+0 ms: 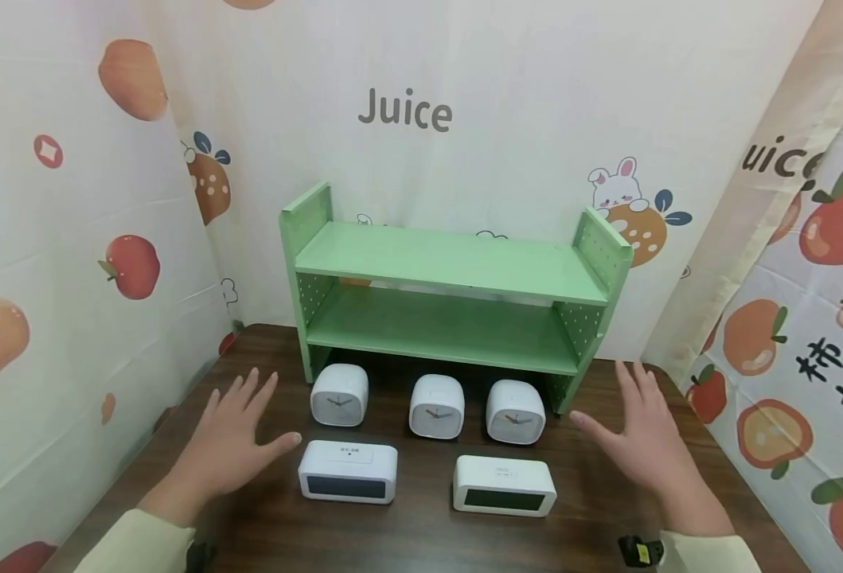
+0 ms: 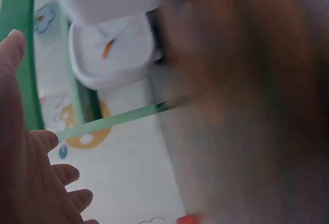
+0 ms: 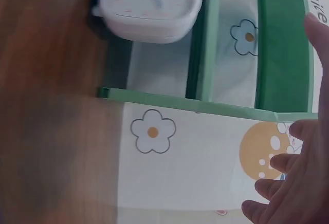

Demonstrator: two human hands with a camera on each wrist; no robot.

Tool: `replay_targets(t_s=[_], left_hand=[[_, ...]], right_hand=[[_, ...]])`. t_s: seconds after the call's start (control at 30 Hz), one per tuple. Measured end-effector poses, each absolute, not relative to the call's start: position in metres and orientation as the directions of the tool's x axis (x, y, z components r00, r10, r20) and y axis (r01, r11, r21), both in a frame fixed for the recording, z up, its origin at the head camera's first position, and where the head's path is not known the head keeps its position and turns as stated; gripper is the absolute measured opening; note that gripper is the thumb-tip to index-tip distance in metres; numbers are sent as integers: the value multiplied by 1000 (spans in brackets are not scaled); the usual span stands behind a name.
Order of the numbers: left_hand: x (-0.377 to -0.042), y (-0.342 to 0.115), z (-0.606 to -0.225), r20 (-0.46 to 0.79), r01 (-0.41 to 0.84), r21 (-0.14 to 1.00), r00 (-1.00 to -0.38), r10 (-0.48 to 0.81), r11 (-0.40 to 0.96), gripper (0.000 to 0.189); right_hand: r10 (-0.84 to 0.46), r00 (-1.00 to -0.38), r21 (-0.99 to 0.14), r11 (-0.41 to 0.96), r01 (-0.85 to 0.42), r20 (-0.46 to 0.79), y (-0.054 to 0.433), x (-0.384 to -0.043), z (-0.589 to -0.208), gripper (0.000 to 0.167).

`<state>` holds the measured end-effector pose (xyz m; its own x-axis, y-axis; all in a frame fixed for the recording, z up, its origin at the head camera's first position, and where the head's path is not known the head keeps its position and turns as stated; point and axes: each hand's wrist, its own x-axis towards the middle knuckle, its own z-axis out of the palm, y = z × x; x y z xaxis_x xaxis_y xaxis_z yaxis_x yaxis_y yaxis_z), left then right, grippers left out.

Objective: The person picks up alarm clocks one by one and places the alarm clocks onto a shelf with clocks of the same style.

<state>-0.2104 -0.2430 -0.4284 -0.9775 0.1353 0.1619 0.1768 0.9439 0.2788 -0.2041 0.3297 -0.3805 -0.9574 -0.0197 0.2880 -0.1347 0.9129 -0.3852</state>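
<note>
My left hand (image 1: pixel 231 442) hovers with fingers spread, left of a white rectangular digital clock (image 1: pixel 347 471). On the other side my right hand (image 1: pixel 646 442) is spread too, holding nothing, to the right of a white analog alarm clock (image 1: pixel 515 412). Two more such alarm clocks, one on the left (image 1: pixel 339 395) and one in the middle (image 1: pixel 437 407), stand in the same row. A second digital clock (image 1: pixel 504 486) sits in front at the right, its dark display facing me. Each wrist view shows an alarm clock (image 2: pixel 110 49) (image 3: pixel 151 5) beyond the hand, untouched.
Behind the clocks stands a green two-tier shelf (image 1: pixel 442 322) with raised side panels, on a dark brown wooden table (image 1: pixel 421 545). Fruit-printed white curtains (image 1: pixel 521 103) hang at the back and both sides. A small black device (image 1: pixel 639 551) is on the right wrist.
</note>
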Motion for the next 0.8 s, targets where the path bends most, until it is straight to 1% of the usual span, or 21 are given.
replay_targets(t_s=[0.13,0.23,0.33,0.43,0.57,0.73,0.8], left_hand=[[-204,-240,-438,101,170,363,-985,143,916,107],[-197,-237,-443,15,145,520,-987,161,842,101],[-191,-233,-447,-86,76,692,-979,187,717,96],[-186,-227,-450,-142,12,798,-968,207,602,90],[-185,-217,-452,-144,-21,860,-969,202,509,83],[-187,-205,-455,-126,-43,915,-975,183,400,77],[-187,-201,-457,-114,-42,929,-978,175,367,75]], right_hand=[[7,-971,-497,860,-117,240,332,-217,-357,107],[13,-975,-601,789,-126,221,332,-229,-337,101],[21,-975,-668,732,-136,221,329,-242,-320,100],[32,-975,-713,687,-138,220,325,-256,-309,103],[53,-972,-777,611,-150,229,319,-272,-298,103],[39,-964,-833,514,-206,263,315,-290,-282,94],[27,-967,-850,485,-208,253,314,-296,-277,91]])
